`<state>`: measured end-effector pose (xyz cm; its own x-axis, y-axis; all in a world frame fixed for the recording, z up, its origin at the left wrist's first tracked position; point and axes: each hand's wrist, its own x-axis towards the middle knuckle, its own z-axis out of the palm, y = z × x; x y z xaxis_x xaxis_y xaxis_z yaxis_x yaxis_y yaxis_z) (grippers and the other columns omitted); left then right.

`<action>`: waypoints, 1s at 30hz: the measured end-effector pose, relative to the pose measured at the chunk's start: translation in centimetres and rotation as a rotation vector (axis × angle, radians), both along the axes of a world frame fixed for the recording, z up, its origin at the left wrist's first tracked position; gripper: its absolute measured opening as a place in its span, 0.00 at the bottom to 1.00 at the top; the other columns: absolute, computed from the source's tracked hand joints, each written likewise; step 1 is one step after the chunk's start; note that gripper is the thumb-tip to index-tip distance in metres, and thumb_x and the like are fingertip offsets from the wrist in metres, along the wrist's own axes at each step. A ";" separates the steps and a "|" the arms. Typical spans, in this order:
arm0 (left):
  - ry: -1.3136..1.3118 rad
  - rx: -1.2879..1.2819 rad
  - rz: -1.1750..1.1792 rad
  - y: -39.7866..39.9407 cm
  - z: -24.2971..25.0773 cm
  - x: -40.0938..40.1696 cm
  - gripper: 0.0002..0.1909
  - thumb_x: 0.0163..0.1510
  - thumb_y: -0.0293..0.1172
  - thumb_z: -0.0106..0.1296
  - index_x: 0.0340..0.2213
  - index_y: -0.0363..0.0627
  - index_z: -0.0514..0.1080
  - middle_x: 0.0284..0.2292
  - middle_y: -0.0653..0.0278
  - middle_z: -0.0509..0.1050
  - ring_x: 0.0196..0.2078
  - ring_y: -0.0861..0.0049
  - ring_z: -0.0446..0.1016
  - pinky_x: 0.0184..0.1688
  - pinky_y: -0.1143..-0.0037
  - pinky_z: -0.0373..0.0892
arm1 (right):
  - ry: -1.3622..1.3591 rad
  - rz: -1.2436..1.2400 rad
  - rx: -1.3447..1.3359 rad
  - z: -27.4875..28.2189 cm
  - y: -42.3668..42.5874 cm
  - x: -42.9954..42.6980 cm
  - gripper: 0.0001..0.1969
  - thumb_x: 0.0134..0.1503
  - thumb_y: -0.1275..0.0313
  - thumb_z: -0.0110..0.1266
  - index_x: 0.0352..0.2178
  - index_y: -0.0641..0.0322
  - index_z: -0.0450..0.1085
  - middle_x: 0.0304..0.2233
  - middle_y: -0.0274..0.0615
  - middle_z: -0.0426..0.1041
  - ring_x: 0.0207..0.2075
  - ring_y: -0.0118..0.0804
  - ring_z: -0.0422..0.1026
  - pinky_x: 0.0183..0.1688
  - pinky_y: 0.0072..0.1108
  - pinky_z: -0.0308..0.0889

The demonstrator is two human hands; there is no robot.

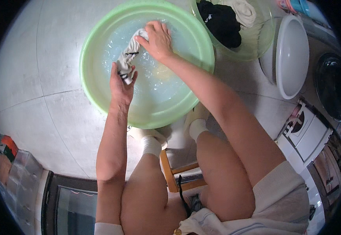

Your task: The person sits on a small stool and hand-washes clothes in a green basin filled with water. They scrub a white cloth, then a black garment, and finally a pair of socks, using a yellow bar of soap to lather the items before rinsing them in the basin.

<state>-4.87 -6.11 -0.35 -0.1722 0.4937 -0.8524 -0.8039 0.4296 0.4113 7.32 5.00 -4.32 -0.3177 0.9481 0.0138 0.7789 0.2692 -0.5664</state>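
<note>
Over a large light-green plastic basin (pixel 89 88), both of my hands hold a wet white sock (pixel 133 47) with black markings. One end, with dark bands, rests in the fingers of my left hand (pixel 122 83), palm turned up near the basin's left side. My right hand (pixel 160 39) grips the other end towards the far side, thumb on the cloth. The stretch of sock between them looks bunched and wrinkled. Below lies bluish, rippled water (pixel 149 79) with a pale yellow patch beside my right forearm.
A translucent green tub (pixel 255 44) at the upper right holds black cloth (pixel 223 25) and cream cloth (pixel 242 13). A white basin (pixel 292 57) leans beside it. Clear plastic boxes (pixel 25 173) stand at the lower left. A wooden stool (pixel 170 173) shows between my legs.
</note>
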 end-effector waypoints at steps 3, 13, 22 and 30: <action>-0.144 -0.048 0.003 0.0 1.3 0.1 0.30 0.54 0.53 0.34 0.52 0.49 0.50 0.50 0.59 0.56 0.51 0.67 0.57 0.51 0.60 0.56 | -0.299 0.595 0.124 -2.4 -0.9 2.7 0.19 0.45 0.64 0.52 0.38 0.62 0.63 0.50 0.43 0.57 0.54 0.42 0.53 0.53 0.35 0.49; -0.413 0.115 0.163 -0.8 -0.2 -1.7 0.34 0.54 0.57 0.31 0.54 0.49 0.45 0.51 0.46 0.53 0.51 0.53 0.58 0.51 0.57 0.58 | 0.381 0.396 -0.182 5.8 -7.2 -2.2 0.12 0.34 0.68 0.54 0.22 0.63 0.67 0.49 0.43 0.58 0.49 0.47 0.55 0.51 0.38 0.45; -0.572 0.399 0.208 -2.1 -2.3 -0.4 0.18 0.53 0.45 0.42 0.39 0.44 0.61 0.35 0.58 0.66 0.34 0.70 0.67 0.38 0.75 0.67 | 0.537 0.416 -0.076 9.2 -8.7 -5.4 0.13 0.32 0.70 0.58 0.21 0.61 0.64 0.25 0.37 0.68 0.32 0.38 0.66 0.41 0.29 0.57; -0.007 0.060 -0.123 -1.0 0.4 0.7 0.15 0.55 0.45 0.39 0.38 0.49 0.64 0.32 0.71 0.68 0.32 0.83 0.67 0.36 0.81 0.66 | 0.189 0.158 -0.137 1.6 -0.7 -2.5 0.15 0.42 0.60 0.55 0.26 0.61 0.66 0.26 0.44 0.69 0.31 0.47 0.68 0.33 0.33 0.64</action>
